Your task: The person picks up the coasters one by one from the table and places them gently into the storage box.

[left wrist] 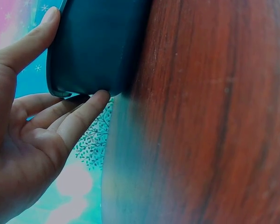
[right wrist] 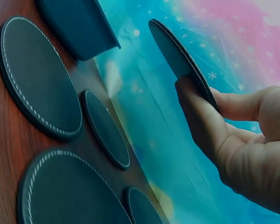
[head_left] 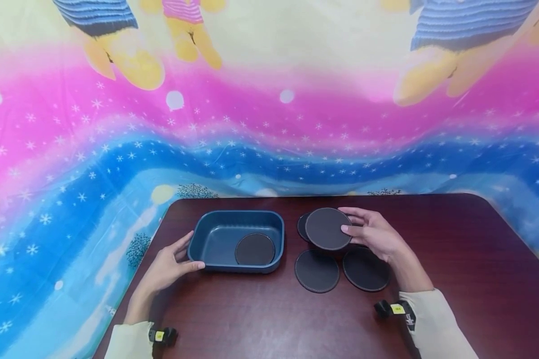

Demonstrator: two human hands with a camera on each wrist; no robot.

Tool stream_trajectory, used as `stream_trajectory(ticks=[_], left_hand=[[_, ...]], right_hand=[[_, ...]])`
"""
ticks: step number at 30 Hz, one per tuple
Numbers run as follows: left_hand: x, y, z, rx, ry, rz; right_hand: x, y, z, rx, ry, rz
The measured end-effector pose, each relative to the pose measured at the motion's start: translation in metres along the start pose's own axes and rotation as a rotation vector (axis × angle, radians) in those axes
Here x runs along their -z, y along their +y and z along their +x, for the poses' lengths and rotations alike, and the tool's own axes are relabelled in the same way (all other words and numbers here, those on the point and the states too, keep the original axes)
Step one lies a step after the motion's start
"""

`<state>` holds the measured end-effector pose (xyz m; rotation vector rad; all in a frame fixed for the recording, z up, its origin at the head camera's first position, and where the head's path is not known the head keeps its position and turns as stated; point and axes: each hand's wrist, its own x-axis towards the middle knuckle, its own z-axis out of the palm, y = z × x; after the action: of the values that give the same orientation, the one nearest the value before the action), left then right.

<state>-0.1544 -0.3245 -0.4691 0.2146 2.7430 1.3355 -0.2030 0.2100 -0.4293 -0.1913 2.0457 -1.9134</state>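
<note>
My left hand (head_left: 167, 265) grips the left end of a dark blue rectangular plastic box (head_left: 206, 234), thumb at the near rim and fingers along the side. Inside the box, toward its right end, lies a round dark coaster (head_left: 255, 249). To the right, my right hand (head_left: 379, 235) pinches another round coaster (head_left: 328, 228) by its right edge, raised above the table. In the right wrist view this held coaster (right wrist: 179, 58) is tilted between thumb and fingers. Below it lie more stitched coasters, including a front-left one (head_left: 317, 270) and a front-right one (head_left: 366, 269).
A partly covered coaster (head_left: 302, 227) lies behind the held one, and another small one (right wrist: 142, 207) shows in the right wrist view. Everything stands on a reddish-brown wooden table (head_left: 269, 319). A colourful printed cloth (head_left: 269, 124) hangs behind its far edge.
</note>
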Motion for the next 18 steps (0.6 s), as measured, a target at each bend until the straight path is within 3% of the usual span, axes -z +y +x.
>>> stream_trajectory(ticks=[18], left_hand=[[0.002, 0.000, -0.001, -0.016, 0.011, -0.044]], right_hand=[[-0.022, 0.003, 0.016, 0.009, -0.029, 0.036]])
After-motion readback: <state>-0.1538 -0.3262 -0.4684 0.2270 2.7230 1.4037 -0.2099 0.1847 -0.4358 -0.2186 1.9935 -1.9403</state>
